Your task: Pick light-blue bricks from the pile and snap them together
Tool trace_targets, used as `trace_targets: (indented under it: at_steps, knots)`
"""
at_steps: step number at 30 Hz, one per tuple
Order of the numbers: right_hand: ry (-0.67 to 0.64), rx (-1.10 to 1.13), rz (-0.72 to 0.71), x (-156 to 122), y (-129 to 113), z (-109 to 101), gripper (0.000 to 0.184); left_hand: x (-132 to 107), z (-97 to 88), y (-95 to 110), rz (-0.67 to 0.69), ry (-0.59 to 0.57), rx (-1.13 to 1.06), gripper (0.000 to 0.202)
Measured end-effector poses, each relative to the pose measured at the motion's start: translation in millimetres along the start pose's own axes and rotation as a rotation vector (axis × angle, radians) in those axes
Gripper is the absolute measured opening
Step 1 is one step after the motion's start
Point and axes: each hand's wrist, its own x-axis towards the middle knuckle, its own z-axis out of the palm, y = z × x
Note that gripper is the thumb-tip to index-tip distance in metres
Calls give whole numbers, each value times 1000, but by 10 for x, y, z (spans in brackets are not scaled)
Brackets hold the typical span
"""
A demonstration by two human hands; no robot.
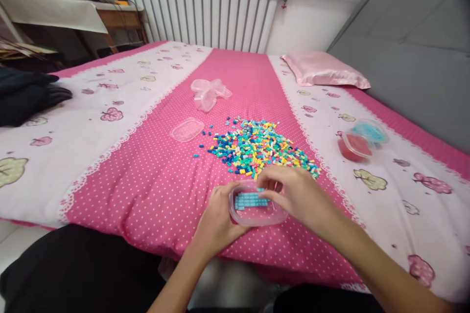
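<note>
My left hand (220,215) grips the left side of a clear plastic container (259,218) at the near edge of the bed. Rows of light-blue toy bricks (251,200) lie in it, lined up side by side. Over the container's right side, my right hand (290,188) has its fingers pinched together, with a small light-blue brick (260,190) at the fingertips. Part of the container is hidden behind the right hand. Just beyond both hands spreads a loose pile of small bricks (262,144) in blue, teal, yellow, white and green.
A clear lid (187,129) lies left of the pile, and several clear containers (205,95) are heaped farther back. To the right stand a container of red pieces (355,147) and one of blue pieces (370,132). A pink pillow (325,69) rests at the back right.
</note>
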Motion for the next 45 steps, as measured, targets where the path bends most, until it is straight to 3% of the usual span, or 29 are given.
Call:
trace_targets:
  at_steps: [5,9,18,27,38,45]
  knots:
    - [-155,-81,35,-116,-4,159,25,-8,8,-4,11,17,19,80]
    - [-220,-103,17,-113,-32,257,23,1,-10,13,24,4,31,80]
    - [-348,-334,45,87,-137,325,28,18,-23,34,42,-5,34,81]
    - [-510,-540,-27,162,-261,301,21,17,-7,19,70,5,15,84]
    - [-521,-635,-94,150,-138,395,20,41,-10,32,89,15,8,84]
    - [-481,-600,-133,110,-129,334,18,58,-13,55,91,14,0,82]
